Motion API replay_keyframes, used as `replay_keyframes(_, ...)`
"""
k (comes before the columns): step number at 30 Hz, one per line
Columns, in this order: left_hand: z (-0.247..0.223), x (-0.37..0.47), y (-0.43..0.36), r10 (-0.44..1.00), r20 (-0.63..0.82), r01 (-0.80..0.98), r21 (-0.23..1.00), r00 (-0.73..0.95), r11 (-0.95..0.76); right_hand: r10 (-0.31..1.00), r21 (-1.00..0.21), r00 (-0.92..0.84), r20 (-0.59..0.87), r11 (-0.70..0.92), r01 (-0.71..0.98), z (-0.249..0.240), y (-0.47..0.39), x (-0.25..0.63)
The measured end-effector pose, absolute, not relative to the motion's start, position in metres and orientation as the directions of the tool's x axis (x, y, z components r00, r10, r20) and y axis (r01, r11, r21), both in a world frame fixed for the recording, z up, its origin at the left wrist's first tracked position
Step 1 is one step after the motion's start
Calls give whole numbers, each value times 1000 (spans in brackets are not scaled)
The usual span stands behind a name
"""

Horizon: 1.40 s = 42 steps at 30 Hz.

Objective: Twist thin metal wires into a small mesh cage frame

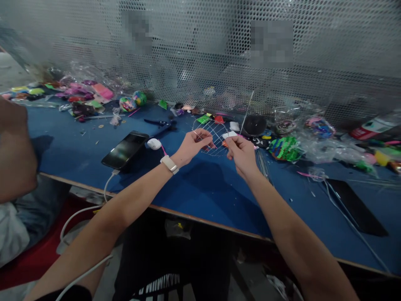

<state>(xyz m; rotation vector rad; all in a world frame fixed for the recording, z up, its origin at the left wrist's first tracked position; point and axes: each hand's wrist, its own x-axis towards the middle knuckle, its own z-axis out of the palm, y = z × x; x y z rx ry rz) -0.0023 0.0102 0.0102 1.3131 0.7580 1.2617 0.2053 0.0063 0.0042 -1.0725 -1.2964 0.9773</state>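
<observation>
A round wire mesh (214, 133) is held above the blue table between my two hands. My left hand (194, 144) has its fingers curled round the mesh's left part, thumb and fingertips close together. At the mesh's right edge, my right hand (241, 152) is pinched closed; what lies between its fingertips is too small to make out. A thin straight wire (247, 112) rises from near the right fingers. Beyond the mesh lie a green piece (204, 119), a red piece (219, 120) and a white piece (234, 126).
A phone (125, 149) with a cable, a white round piece (154, 144) and dark pliers (161, 124) lie left. Coloured clay and plastic bags line the perforated metal panel (188, 50). A black phone (357, 207) lies right. Another person's arm (15, 150) is at the far left.
</observation>
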Motion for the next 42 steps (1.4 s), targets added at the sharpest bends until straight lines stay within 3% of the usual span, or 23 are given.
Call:
replay_keyframes(4,13,-4,11,938,199,-283,952,283,-117,940,-927,57,337,321,196,6,3,208)
replay_keyframes(8,23,-13,12,950,244,-335,927,194,-169,838,-707,-44,544,485,515,16,-5,215)
replay_keyframes(15,39,-36,15,956,294,-406,873,2,-268,738,-425,-239,632,587,689,29,-4,233)
replay_keyframes(22,42,-44,17,924,378,-356,856,-62,-374,712,-322,-248,657,562,762,33,2,251)
replay_keyframes(27,46,-45,13,874,475,-251,838,-101,-485,720,-264,-353,597,592,761,33,2,255)
replay_keyframes(35,54,-45,5,822,557,-201,797,-119,-570,739,-144,-383,554,538,831,26,-1,251)
replay_keyframes(42,54,-40,0,833,539,-207,807,-122,-553,680,-162,-352,643,570,806,27,-3,244)
